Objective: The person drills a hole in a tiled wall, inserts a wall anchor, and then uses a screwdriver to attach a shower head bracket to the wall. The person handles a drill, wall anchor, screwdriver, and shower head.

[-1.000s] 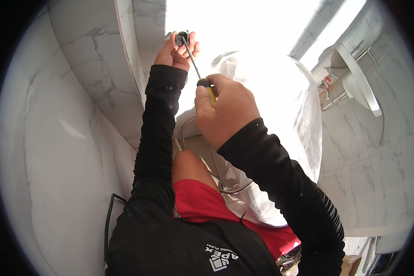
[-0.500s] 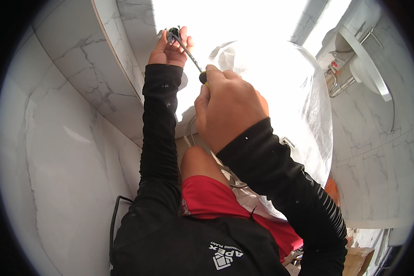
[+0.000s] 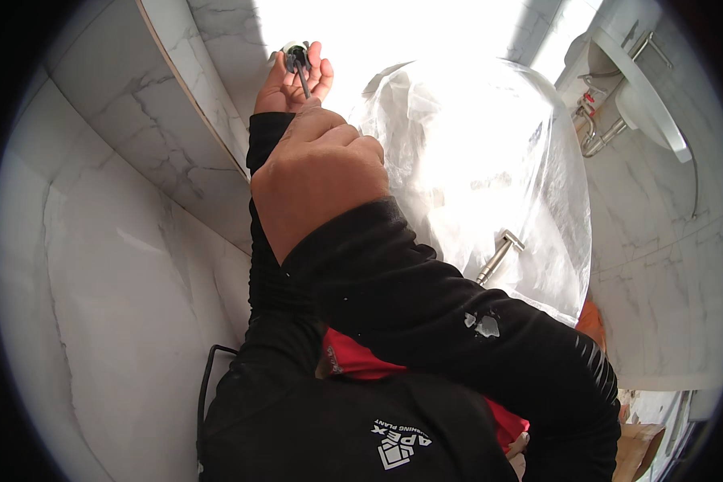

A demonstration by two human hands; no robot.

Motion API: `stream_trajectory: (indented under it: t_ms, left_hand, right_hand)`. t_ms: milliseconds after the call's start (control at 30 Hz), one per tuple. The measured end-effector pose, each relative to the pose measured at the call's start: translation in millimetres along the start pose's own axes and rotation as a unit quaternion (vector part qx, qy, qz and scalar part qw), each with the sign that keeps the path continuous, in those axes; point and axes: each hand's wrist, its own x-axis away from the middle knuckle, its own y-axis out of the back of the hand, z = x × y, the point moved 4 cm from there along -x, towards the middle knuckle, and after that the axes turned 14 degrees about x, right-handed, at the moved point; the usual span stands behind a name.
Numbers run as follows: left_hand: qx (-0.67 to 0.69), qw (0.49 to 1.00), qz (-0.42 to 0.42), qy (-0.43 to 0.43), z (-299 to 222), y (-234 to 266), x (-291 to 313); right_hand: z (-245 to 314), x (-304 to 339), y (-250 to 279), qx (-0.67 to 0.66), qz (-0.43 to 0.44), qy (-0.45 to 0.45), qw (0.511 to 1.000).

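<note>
Beside the marble tiles (image 3: 145,112), the left hand (image 3: 279,96) curls around a small dark round part (image 3: 296,56). The right hand (image 3: 321,173) holds a thin tool (image 3: 303,82), its far end at the part. Working the tool there seems the step now; the next move calls for two steady hands.
</note>
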Motion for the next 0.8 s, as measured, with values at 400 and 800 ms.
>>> stream_trajectory:
  t_ms: [400,800]
  left_hand:
    - [-0.139,0.983,-0.093,-0.074,51.8,-29.8,103.6]
    - [-0.118,0.991,0.023,0.058,22.4,-14.5,88.5]
  right_hand:
    - [-15.2,-16.2,-25.7,-0.318,0.084,-0.057,0.943]
    - [-20.5,34.3,0.9,-0.003,-0.295,0.146,0.944]
